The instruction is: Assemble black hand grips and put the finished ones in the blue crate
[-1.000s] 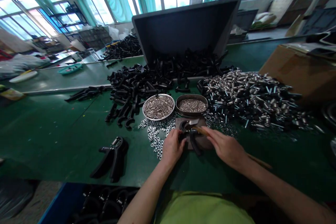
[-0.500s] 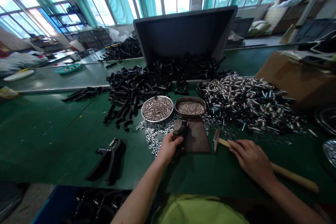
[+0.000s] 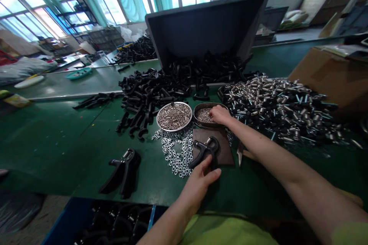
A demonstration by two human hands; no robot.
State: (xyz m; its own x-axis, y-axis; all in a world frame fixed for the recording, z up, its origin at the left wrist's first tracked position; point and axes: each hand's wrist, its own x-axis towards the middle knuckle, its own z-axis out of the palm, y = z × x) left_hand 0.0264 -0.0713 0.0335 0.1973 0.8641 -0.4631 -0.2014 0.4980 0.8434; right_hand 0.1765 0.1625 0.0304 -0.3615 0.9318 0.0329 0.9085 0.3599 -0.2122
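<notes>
Black plastic fills our view: a finished gripper pair (image 3: 122, 174) lies far left, while our left hand (image 3: 198, 185) curls around the hand-grip piece (image 3: 205, 153) resting on the brown pad (image 3: 224, 149). Our right hand (image 3: 220, 115) pinches into the small-parts dish (image 3: 201, 116); next, we judge, a fastener must be seated carefully.

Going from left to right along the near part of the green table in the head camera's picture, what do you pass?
Finished black hand grippers → scattered loose nuts → left hand holding a black hand gripper on the brown pad → hammer head.
</notes>
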